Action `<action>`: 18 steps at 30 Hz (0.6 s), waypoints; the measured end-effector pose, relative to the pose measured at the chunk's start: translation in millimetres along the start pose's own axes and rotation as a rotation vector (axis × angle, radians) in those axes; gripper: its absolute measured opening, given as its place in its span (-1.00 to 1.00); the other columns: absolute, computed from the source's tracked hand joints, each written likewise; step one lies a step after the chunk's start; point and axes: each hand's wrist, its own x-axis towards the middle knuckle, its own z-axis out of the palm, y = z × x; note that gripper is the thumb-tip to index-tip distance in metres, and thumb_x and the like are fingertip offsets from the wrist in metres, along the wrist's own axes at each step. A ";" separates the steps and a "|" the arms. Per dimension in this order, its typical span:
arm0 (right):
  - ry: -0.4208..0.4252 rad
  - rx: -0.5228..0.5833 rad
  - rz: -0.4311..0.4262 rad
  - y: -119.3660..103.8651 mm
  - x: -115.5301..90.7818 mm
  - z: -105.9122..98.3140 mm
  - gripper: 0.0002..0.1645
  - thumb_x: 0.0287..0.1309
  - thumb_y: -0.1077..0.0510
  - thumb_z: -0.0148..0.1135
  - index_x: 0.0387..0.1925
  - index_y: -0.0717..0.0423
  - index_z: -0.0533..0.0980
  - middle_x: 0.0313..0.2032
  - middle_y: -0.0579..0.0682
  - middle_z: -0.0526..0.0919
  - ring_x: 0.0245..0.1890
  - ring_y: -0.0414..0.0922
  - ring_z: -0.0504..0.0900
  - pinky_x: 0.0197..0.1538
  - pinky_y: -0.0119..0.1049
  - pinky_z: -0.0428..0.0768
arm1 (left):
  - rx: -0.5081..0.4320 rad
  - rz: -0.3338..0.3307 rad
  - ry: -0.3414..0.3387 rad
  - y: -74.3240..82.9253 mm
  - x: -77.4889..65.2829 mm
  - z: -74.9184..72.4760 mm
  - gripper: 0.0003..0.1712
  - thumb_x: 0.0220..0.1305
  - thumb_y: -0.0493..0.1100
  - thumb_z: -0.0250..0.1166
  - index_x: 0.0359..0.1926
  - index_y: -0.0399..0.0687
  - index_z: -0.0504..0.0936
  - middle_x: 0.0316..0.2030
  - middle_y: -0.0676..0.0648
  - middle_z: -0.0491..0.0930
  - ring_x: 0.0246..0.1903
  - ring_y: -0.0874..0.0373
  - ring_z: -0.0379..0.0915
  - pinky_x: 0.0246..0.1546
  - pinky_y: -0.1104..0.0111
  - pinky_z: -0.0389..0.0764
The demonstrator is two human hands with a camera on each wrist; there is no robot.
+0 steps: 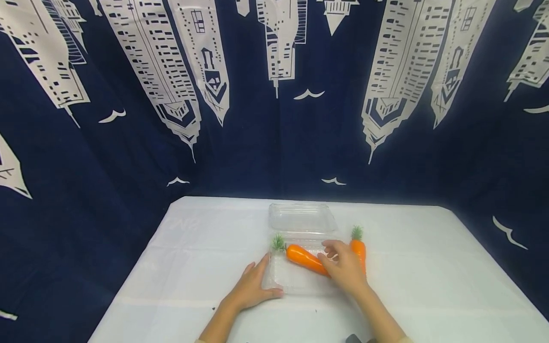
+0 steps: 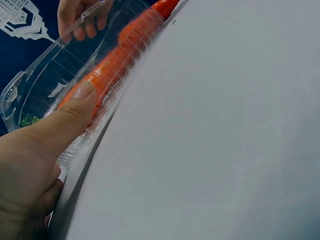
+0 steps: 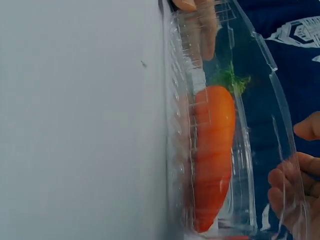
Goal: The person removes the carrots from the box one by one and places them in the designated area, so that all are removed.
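A clear plastic hinged container (image 1: 296, 287) lies open in front of me, its lid (image 1: 302, 218) folded back on the far side. One orange toy carrot (image 1: 302, 257) rests in it at a slant, green top (image 1: 278, 242) at the far left corner. My left hand (image 1: 253, 286) holds the container's near left corner; in the left wrist view its thumb (image 2: 75, 107) lies across the front wall. Over the right end hovers my right hand (image 1: 346, 269), fingers loosely bent around nothing. A second carrot (image 1: 359, 250) lies just right of the container, partly hidden by that hand.
The white table (image 1: 197, 257) extends to both sides, with a dark blue patterned cloth (image 1: 279, 143) hanging behind it. A small dark grey object (image 1: 353, 338) shows at the bottom edge by the right wrist. Tiny dark specks dot the table's near part.
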 end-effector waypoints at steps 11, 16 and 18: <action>-0.161 -0.051 0.036 -4.2 11.2 25.7 -0.57 -0.02 0.07 0.36 -0.08 0.12 0.54 -0.20 -0.02 0.59 -0.23 -0.09 0.54 -0.08 -0.09 0.56 | 0.012 0.003 -0.003 -3.0 -1.5 4.3 0.29 -0.17 0.48 0.25 0.41 -0.16 -0.02 0.35 -0.16 0.12 0.28 -0.05 0.11 0.33 0.06 -0.10; -0.205 -0.110 0.007 -6.0 16.5 34.6 -0.56 -0.02 0.09 0.36 -0.06 0.14 0.53 -0.17 0.01 0.60 -0.20 -0.06 0.54 -0.01 -0.03 0.51 | 0.007 0.003 0.006 -2.5 -1.2 1.9 0.27 -0.15 0.47 0.25 0.41 -0.17 -0.02 0.34 -0.18 0.13 0.27 -0.06 0.12 0.33 0.06 -0.09; -0.220 -0.135 -0.002 -6.4 18.1 37.1 -0.54 -0.03 0.09 0.36 -0.05 0.14 0.52 -0.16 0.02 0.60 -0.19 -0.05 0.54 0.00 -0.01 0.50 | 0.007 0.003 0.010 -1.9 -0.4 0.9 0.27 -0.15 0.47 0.25 0.41 -0.16 -0.02 0.34 -0.18 0.13 0.27 -0.06 0.12 0.33 0.06 -0.09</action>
